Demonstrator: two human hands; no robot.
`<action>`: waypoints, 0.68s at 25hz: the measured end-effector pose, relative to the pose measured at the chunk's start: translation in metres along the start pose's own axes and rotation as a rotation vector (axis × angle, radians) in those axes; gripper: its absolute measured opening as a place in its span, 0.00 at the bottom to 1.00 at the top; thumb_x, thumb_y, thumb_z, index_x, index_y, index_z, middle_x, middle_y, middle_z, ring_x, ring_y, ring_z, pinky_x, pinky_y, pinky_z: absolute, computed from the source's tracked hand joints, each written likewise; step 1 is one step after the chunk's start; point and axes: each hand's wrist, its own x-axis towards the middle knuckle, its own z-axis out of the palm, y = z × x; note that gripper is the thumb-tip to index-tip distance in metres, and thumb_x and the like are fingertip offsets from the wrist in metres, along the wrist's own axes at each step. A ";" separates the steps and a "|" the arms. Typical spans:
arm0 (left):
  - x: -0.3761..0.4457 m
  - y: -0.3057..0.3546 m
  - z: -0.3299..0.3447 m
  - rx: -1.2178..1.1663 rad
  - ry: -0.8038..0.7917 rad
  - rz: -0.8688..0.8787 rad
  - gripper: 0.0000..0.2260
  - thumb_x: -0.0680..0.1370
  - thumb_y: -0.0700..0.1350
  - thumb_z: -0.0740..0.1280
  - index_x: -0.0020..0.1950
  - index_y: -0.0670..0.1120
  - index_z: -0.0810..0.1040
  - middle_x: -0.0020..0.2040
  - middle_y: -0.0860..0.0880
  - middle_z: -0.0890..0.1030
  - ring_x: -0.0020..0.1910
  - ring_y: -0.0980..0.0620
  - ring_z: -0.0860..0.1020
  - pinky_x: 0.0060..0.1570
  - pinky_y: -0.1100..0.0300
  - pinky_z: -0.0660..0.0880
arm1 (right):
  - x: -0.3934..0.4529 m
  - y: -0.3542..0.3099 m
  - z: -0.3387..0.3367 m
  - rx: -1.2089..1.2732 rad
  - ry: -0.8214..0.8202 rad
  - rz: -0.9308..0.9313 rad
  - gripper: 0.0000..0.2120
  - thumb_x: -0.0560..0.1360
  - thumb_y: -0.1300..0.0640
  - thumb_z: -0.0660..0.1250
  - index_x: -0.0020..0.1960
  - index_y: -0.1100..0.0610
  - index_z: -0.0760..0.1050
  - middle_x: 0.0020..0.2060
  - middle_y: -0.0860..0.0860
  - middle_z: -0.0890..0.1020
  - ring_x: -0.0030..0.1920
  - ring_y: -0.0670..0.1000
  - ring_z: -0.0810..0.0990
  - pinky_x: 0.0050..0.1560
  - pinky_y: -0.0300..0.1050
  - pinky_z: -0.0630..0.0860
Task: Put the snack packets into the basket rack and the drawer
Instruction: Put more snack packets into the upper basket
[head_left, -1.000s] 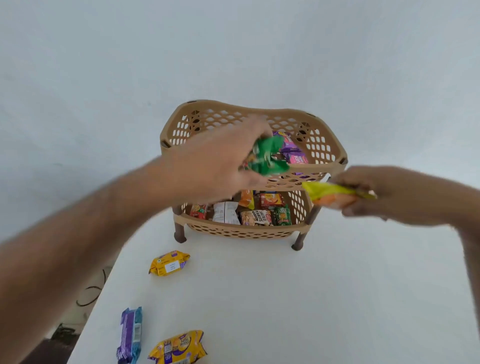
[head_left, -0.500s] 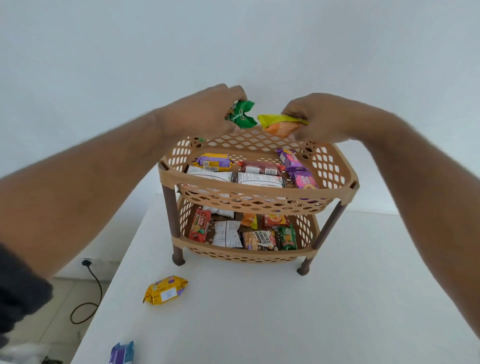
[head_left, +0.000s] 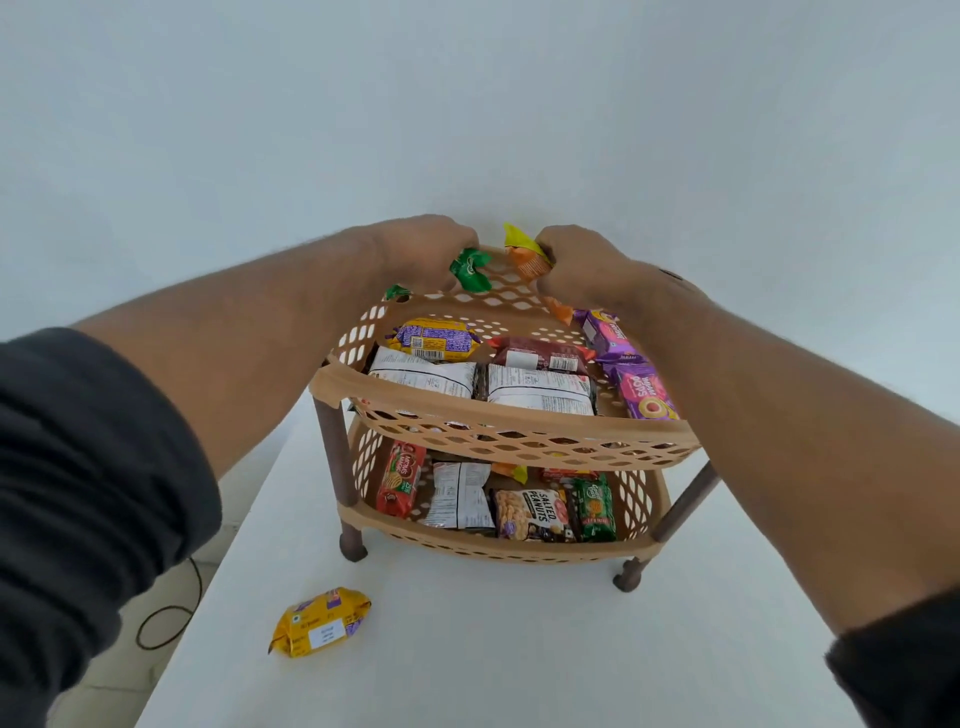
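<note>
You are holding your left hand (head_left: 415, 254), fingers clamped on a green packet (head_left: 470, 270), and right hand (head_left: 587, 265), clamped on an orange-yellow packet (head_left: 524, 254), at the basket rack (head_left: 519, 431)'s far rim, ready for dropping them in.

A plain pale grey-white wall (head_left: 467, 104) fills the view above and beyond both hands, evenly lit, with no marks. Below the hands spreads a white table (head_left: 519, 649). Under the left forearm, past the table's edge, a light tiled floor (head_left: 228, 525) shows with a looping black cable (head_left: 166, 623).
</note>
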 end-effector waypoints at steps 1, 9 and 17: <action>0.004 0.001 0.003 0.006 -0.008 0.000 0.25 0.78 0.47 0.72 0.72 0.45 0.70 0.63 0.43 0.77 0.59 0.43 0.75 0.55 0.49 0.74 | 0.003 0.001 0.005 -0.004 -0.013 -0.004 0.10 0.74 0.58 0.71 0.51 0.55 0.72 0.45 0.52 0.75 0.47 0.55 0.73 0.43 0.45 0.64; 0.022 0.012 0.023 0.217 -0.104 0.047 0.22 0.77 0.50 0.74 0.68 0.44 0.76 0.58 0.45 0.81 0.55 0.44 0.79 0.48 0.53 0.74 | 0.007 0.009 0.033 -0.258 -0.121 -0.079 0.09 0.76 0.56 0.70 0.52 0.59 0.75 0.50 0.55 0.80 0.48 0.56 0.76 0.45 0.48 0.71; 0.023 0.012 0.032 0.311 -0.179 0.071 0.15 0.80 0.50 0.70 0.62 0.43 0.79 0.53 0.46 0.82 0.51 0.45 0.80 0.51 0.50 0.79 | 0.007 0.010 0.043 -0.466 -0.196 -0.105 0.08 0.78 0.60 0.65 0.56 0.58 0.77 0.46 0.53 0.80 0.45 0.55 0.77 0.41 0.48 0.72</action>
